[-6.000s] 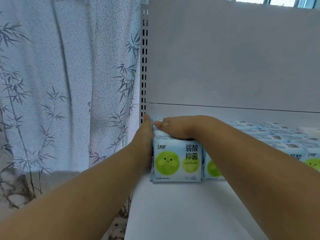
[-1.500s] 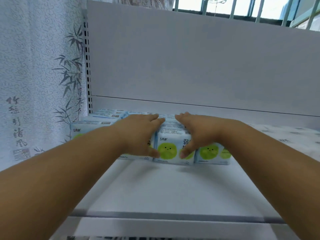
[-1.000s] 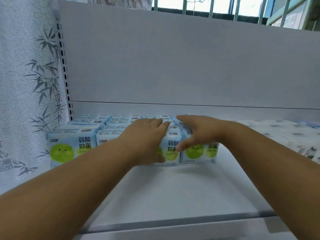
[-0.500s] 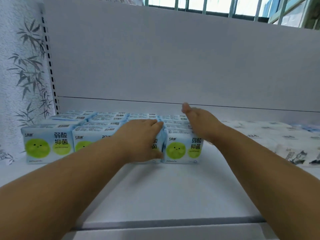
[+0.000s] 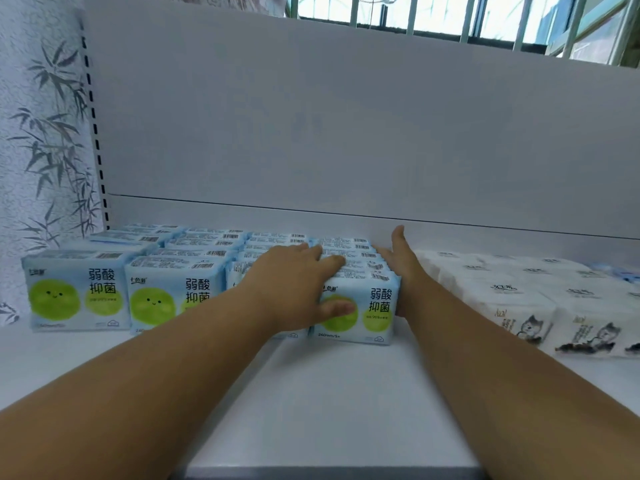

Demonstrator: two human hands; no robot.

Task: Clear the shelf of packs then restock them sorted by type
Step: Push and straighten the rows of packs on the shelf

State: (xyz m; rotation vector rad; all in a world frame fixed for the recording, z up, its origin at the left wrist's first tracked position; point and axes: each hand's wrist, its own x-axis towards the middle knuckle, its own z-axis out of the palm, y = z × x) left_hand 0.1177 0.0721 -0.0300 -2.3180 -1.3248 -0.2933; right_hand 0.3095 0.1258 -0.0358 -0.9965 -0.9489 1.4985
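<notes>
White metal shelf (image 5: 329, 393) with a plain white back panel (image 5: 346, 126); perforated upright (image 5: 93, 133) at the panel's left edge, bamboo-print curtain (image 5: 38, 133) further left, barred window (image 5: 450, 19) above the panel.

Task items: light-blue soft packs with green smiley circles and black Chinese print (image 5: 74, 292), standing upright in four rows that run front to back, barcodes on top. They fill the left half of the shelf, rows touching side to side.

Rightmost blue front pack (image 5: 367, 310) sits between both hands. Left hand (image 5: 294, 289) lies over the top of the third and fourth rows, fingers straight and reaching across the pack tops, thumb down on the front face of that pack over its green circle. Grip: flat, pressing, not curled round anything. Right hand (image 5: 401, 268) stands on edge against the right side of the fourth row, fingers straight and together pointing toward the back panel, palm touching the packs. Grip: flat, pushing sideways, holding nothing.

Just beside the right hand, to the right: white soft packs with a grey cat print on the front (image 5: 526, 306), lying in rows on the same shelf, top faces with small dark logos. A small gap separates them from the blue rows; the right wrist occupies it. Far right edge behind the white packs: a bit of blue packaging (image 5: 623, 273), too small to tell what it is.

Front half of the shelf carries only both forearms above it.
</notes>
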